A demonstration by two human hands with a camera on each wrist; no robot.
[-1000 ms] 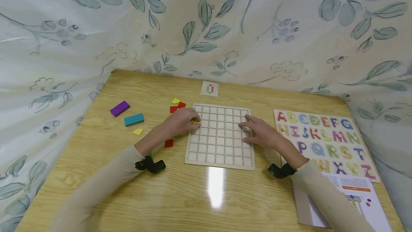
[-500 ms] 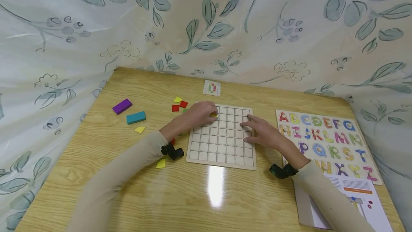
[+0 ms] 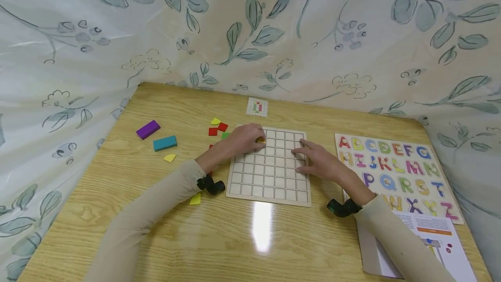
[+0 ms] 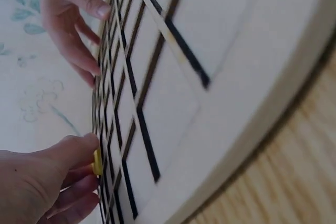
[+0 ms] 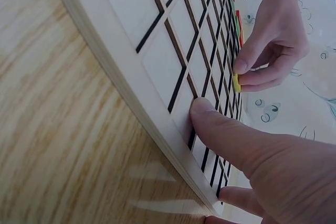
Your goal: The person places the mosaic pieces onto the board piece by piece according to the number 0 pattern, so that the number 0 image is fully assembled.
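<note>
The left hand (image 3: 245, 139) pinches a small yellow flat piece (image 3: 260, 140) between thumb and fingertips, holding it just above the upper rows of a pale wooden grid board with square cells (image 3: 270, 188). In the left wrist view the yellow piece (image 4: 96, 162) shows as a thin sliver at the tip of the curled fingers, right at the board's surface (image 4: 252, 77); whether it already sits in a cell cannot be told. In the right wrist view the same piece (image 5: 237, 83) is caught between the thumb and forefinger of the left hand (image 5: 273, 40).

The right hand (image 3: 318, 160) lies spread on the right side of the grid board, fingers straight and pressing on the cells near its right edge. The right wrist view shows one finger (image 5: 231, 140) flat on the board (image 5: 131, 19), close to its rim.

The board lies in the middle of a light wood-grain table (image 3: 156, 238). Left of it lie loose pieces: a purple rectangular block (image 3: 148, 129), a teal rectangular block (image 3: 165, 143), two red squares (image 3: 218, 129), a green piece (image 3: 225, 135) just beside the left hand, and yellow quarter-round pieces (image 3: 170, 157), one of them near the left wrist (image 3: 195, 199). A small pattern card with coloured squares (image 3: 257, 107) lies beyond the board's far edge. To the right sits a wooden alphabet puzzle with coloured letters (image 3: 395, 173), with a printed paper sheet (image 3: 434, 238) near it. A leaf-patterned cloth (image 3: 274, 34) hangs behind the table.
</note>
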